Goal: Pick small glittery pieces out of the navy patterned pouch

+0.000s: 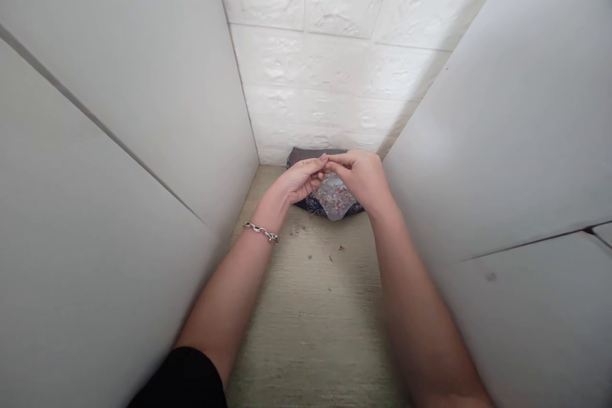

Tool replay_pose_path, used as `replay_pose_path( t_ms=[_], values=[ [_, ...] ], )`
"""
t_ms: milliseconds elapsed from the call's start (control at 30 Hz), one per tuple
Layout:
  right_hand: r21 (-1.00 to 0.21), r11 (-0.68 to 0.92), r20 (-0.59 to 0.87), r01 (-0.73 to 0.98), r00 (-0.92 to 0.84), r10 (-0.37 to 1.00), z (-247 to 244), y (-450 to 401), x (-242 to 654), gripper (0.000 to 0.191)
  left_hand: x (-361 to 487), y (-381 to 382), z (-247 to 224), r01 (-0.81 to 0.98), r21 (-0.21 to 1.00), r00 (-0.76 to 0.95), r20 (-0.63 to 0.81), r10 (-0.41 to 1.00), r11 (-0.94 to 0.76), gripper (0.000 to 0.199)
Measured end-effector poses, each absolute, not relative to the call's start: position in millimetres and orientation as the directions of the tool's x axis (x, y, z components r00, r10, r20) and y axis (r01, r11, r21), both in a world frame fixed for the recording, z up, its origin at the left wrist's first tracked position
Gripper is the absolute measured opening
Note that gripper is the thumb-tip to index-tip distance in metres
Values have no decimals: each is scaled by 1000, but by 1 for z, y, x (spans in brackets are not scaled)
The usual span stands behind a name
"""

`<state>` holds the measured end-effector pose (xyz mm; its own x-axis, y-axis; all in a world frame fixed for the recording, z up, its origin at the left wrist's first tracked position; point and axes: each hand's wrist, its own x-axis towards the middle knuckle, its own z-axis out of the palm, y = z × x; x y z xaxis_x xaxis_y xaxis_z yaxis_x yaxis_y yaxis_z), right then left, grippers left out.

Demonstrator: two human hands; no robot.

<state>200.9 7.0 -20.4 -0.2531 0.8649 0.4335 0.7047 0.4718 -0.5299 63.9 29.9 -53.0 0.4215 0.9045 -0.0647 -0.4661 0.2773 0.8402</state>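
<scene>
- Speckled bag (333, 197) is showing against dark cloth (306, 153) near the floor's (315, 319) far edge.
- Left hand (304, 180) and right hand (366, 178) are meeting; cannot tell whether either grip is clamping anything.

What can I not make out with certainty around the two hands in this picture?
- Head view: whether the left hand and right hand pinch anything; too small where their fingertips meet.
- Head view: the upper part of the speckled contents; hidden behind the hands.
- Head view: the middle of the dark patterned fabric; covered by the contents and hands.
- Head view: what the crumbs are; too small.
</scene>
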Motion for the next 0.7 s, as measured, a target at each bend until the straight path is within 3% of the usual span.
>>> replay_pose_path(
  t_ms=[233, 400, 567, 667, 700],
  values=[
    [-617, 405, 387, 675, -188, 903, -24, 7, 197, 23, 66, 32, -57, -334, 934, 304, -18, 952, 124, 32],
    [-641, 302, 315, 705, -118, 942, -20, 5, 196, 19, 69, 32, -57, -304, 947, 262, -25, 965, 107, 32],
    [-704, 261, 216, 660, -152, 965, -23, 8, 197, 24, 72, 31, -57, -407, 904, 211, -44, 977, 129, 23],
    [-828, 237, 238, 509, -65, 969, -28, 14, 198, 19, 74, 31, -54, -563, 794, 195, -141, 971, 228, 10],
    [-874, 226, 235, 429, -32, 971, -29, 15, 198, 18, 75, 31, -54, -609, 748, 204, -175, 963, 265, 16]
  ],
)
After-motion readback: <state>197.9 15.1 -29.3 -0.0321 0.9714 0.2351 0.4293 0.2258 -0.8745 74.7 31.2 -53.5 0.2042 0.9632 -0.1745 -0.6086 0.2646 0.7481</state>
